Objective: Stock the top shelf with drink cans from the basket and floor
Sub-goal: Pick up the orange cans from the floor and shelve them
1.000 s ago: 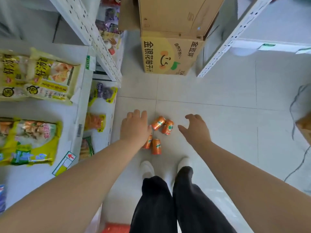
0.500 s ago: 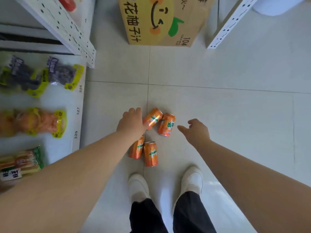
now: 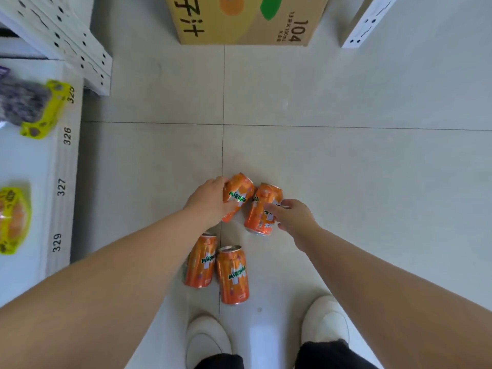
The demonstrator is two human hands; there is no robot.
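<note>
Several orange Mirinda drink cans lie on the tiled floor in front of my feet. My left hand [image 3: 209,199] grips the far left can [image 3: 239,191], fingers wrapped over its top side. My right hand [image 3: 292,217] curls its fingers round the far right can [image 3: 259,209], which leans against the first. Closer to me, two more cans lie side by side untouched: a near left can [image 3: 201,262] partly under my left forearm, and a near right can [image 3: 234,275]. No basket or top shelf is in view.
A low white shelf [image 3: 62,182] with yellow snack bags [image 3: 40,110] runs along the left. A cardboard juice box [image 3: 245,20] stands on the floor ahead. White shelf uprights stand at upper left [image 3: 80,54] and upper right [image 3: 367,22]. My white shoes [image 3: 207,339] are below the cans.
The view has dropped closer to the floor. My left hand has wrapped round the far left can, and my right hand has moved left and taken hold of the far right can.
</note>
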